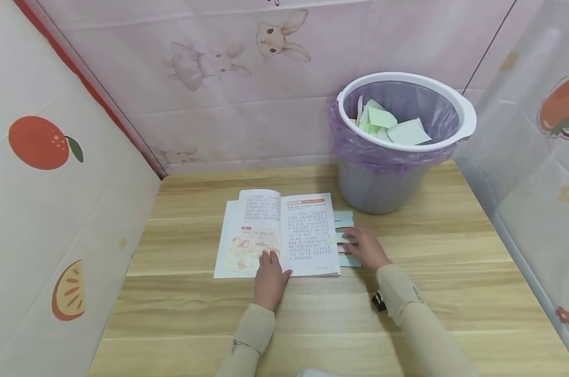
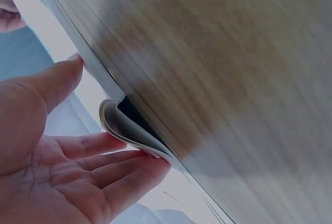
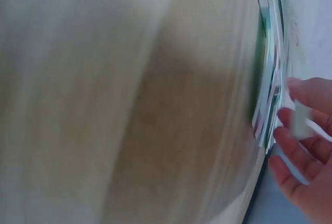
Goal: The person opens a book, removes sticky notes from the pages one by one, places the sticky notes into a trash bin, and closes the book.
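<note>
An open book [image 1: 308, 235] with printed text and a coloured picture lies on the wooden table. My left hand [image 1: 269, 283] rests on its lower edge near the spine; in the left wrist view its extended fingers [image 2: 129, 177] touch the curved pages. Several pale blue and pink paper strips [image 1: 345, 220] stick out past the book's right edge. There my right hand [image 1: 367, 248] pinches a small pale paper strip [image 3: 300, 120] between thumb and fingers, blurred in the right wrist view. Whether this strip still touches the page, I cannot tell.
A grey bin [image 1: 379, 183] with a white rim and purple liner stands behind the book to the right. Green and white papers [image 1: 409, 132] lie inside it. A small black object [image 1: 379, 302] is beside my right sleeve. Printed curtains surround the table [image 1: 181, 314].
</note>
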{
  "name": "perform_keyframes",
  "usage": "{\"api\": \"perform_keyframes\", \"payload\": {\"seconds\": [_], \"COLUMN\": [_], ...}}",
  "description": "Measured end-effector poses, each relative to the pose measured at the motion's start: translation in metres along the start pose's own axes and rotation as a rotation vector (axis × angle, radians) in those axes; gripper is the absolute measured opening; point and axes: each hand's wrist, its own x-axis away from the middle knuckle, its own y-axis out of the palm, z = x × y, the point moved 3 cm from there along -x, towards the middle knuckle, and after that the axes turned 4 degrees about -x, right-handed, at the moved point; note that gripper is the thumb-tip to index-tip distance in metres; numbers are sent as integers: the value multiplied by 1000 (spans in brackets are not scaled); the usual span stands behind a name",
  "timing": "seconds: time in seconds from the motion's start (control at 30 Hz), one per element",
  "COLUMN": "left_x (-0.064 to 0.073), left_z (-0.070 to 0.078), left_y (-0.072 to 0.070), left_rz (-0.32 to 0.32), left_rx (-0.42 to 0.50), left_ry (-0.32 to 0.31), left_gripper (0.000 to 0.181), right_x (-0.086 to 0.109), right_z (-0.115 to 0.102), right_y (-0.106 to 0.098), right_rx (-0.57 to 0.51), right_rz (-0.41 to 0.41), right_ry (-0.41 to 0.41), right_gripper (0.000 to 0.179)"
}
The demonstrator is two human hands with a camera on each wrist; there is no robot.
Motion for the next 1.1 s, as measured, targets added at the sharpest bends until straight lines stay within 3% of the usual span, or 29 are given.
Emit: {"api": "perform_keyframes", "payload": {"seconds": [0.17,0.37,0.6,0.8,1.1], "left_x": [0,0,-1,-2,0], "left_z": [1,1,-1,0,-2], "left_y": [-2,-2,-1,0,0], "left_rz": [-6,-5,-15,-23,-21], "left_rx": [-5,-21,-16,-9,5], "left_ry": [-9,-7,-23,-19,-28], "left_gripper": [73,74,74,75,75], "right_x": [-3,-3,-3,-6,-9], "right_z": [-1,-1,4,6,9], "right_y": [-3,-9,-10,-12,-8], "right_rx": [-24,-30,-58,-28,-88], "right_rz": [-39,-65,-53,-15,-43], "right_ry": [-37,-93,-101,-26,64], "right_gripper": [29,16,15,10,15]}}
